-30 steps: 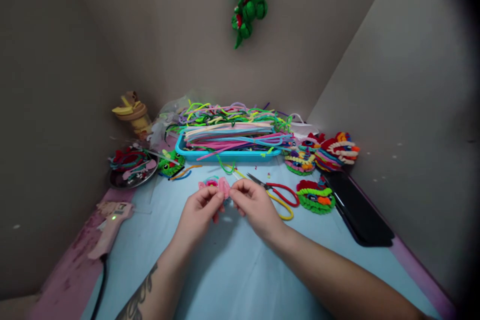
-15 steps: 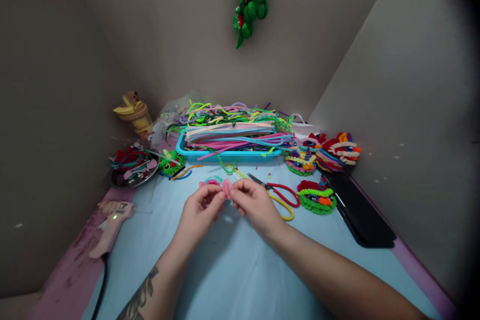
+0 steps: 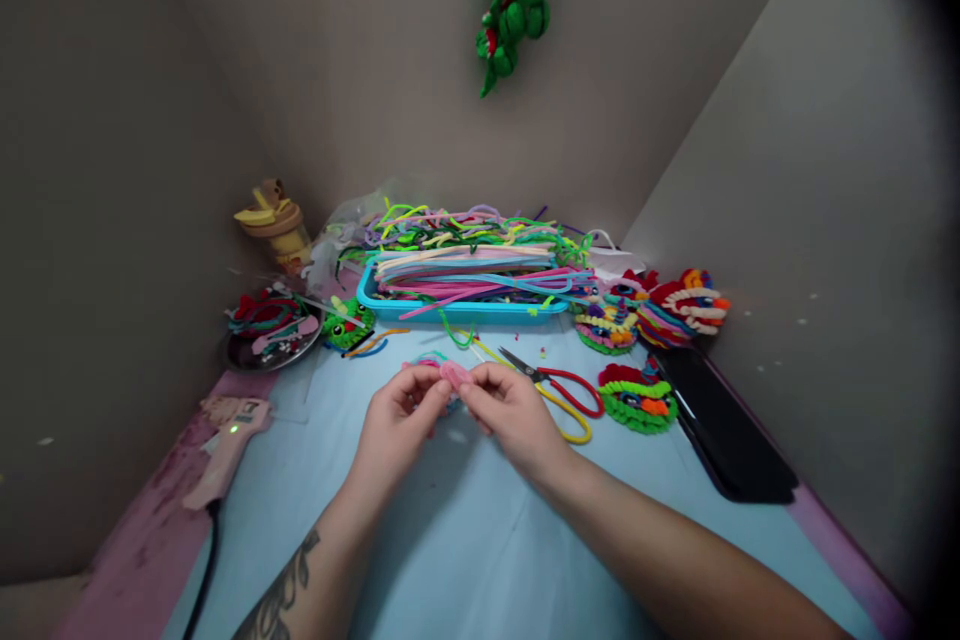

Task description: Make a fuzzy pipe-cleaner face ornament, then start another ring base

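A small pink piece of bent pipe cleaner (image 3: 454,375) is pinched between the fingertips of both hands, above the middle of the table. My left hand (image 3: 405,410) grips it from the left, thumb against forefinger. My right hand (image 3: 510,412) pinches it from the right. Behind the fingers, partly hidden, lies a pink and teal coil of pipe cleaner (image 3: 431,359). Just right of my right hand are open scissors (image 3: 551,380) with one red and one yellow handle loop.
A blue tray (image 3: 465,312) heaped with pipe cleaners stands at the back. On the left are a pink glue gun (image 3: 231,450), a metal bowl (image 3: 289,358) and a green figure (image 3: 348,324). To the right, a colourful pipe-cleaner figure (image 3: 637,400) lies beside a black phone-like slab (image 3: 727,430).
The pink piece has turned from upright to lying slantwise between my fingertips. Both hands stay in nearly the same place, and the view has shifted slightly.
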{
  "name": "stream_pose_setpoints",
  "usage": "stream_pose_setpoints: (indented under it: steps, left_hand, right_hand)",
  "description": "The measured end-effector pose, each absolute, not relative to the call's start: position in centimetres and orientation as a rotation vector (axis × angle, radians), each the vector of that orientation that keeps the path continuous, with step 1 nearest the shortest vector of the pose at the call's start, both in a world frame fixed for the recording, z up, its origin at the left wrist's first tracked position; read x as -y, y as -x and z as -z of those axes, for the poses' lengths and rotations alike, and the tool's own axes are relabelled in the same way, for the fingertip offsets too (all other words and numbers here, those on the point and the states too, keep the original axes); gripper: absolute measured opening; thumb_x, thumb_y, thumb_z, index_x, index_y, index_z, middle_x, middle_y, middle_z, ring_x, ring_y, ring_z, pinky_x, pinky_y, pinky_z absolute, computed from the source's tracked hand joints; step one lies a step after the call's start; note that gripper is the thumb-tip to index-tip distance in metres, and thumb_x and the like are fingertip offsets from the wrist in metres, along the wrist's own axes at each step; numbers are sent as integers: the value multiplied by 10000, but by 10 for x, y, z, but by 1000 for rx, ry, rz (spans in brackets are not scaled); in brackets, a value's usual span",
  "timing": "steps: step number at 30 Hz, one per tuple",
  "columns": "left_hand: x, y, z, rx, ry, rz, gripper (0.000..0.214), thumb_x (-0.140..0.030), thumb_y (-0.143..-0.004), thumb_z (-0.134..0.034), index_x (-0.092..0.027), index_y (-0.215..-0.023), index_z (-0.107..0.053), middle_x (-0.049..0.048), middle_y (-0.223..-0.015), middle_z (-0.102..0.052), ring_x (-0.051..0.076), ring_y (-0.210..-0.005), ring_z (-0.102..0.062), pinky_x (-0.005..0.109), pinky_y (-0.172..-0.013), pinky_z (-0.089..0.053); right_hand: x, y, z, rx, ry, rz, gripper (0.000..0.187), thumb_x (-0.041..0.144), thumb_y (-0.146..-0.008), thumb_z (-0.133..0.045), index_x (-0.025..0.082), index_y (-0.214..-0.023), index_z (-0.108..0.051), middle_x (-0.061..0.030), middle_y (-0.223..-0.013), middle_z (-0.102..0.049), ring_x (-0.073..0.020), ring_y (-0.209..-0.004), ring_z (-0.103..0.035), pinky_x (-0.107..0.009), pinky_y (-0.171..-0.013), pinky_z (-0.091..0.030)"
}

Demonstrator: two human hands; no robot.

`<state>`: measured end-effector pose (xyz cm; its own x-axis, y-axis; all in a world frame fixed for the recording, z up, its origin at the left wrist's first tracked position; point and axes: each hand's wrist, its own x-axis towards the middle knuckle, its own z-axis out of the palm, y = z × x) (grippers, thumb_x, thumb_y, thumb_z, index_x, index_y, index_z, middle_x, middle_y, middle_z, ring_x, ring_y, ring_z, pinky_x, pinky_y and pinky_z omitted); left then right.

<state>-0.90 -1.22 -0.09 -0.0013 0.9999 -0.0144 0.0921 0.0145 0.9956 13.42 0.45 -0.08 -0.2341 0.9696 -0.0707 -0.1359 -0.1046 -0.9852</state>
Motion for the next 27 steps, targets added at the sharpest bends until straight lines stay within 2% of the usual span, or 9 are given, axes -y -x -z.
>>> stream_pose_setpoints:
  steps: [4,9,15,18,23,27]
  left_hand:
    - [14,8,-3,-1372,-1318,-1212,222,-376,-810,-608,-158,-832,-643,5,-727,-581,90,-573,-481,184,-473,-380]
    - [18,8,-8,-1451,-1387,-1218,222,-369,-810,-604,-158,-777,-663,17,-736,-621,92,-575,-494,184,-481,-381]
    - [18,10,-7,-1465,-1374,-1182,239,-387,-811,-601,-162,-773,-670,-4,-661,-611,77,-505,-459,186,-468,-378]
    - [17,9,-7,-1470,-1340,-1170,248,-399,-800,-612,-162,-797,-684,-4,-645,-615,82,-498,-467,191,-466,-391]
    - [18,8,-8,-1436,-1342,-1179,239,-382,-792,-629,-169,-853,-717,35,-775,-690,109,-594,-535,199,-514,-432]
    - [18,9,-9,-1381,-1348,-1200,214,-361,-791,-636,-174,-848,-723,33,-772,-694,103,-580,-525,196,-501,-421]
  right_hand:
    - [-4,-136,-1,1248,1035,-1442,208,356,-767,-643,168,-688,-603,59,-530,-476,-72,-470,-374,-209,-459,-293]
    - [-3,-136,1,1339,1055,-1325,160,314,-753,-644,172,-683,-628,30,-602,-545,-100,-556,-460,-221,-524,-359]
    - [-4,-137,2,1444,1055,-1189,147,290,-764,-637,176,-674,-655,1,-689,-609,-129,-659,-540,-248,-634,-425]
    - [-4,-138,5,1464,1044,-1138,116,265,-769,-634,181,-695,-667,-4,-702,-625,-134,-673,-555,-250,-640,-439]
    - [-2,-139,6,1514,1005,-1008,80,207,-775,-626,204,-721,-685,-10,-720,-631,-139,-694,-563,-238,-614,-452]
    - [-2,-138,4,1518,982,-997,80,206,-779,-627,205,-720,-681,-14,-723,-639,-139,-693,-571,-244,-628,-470]
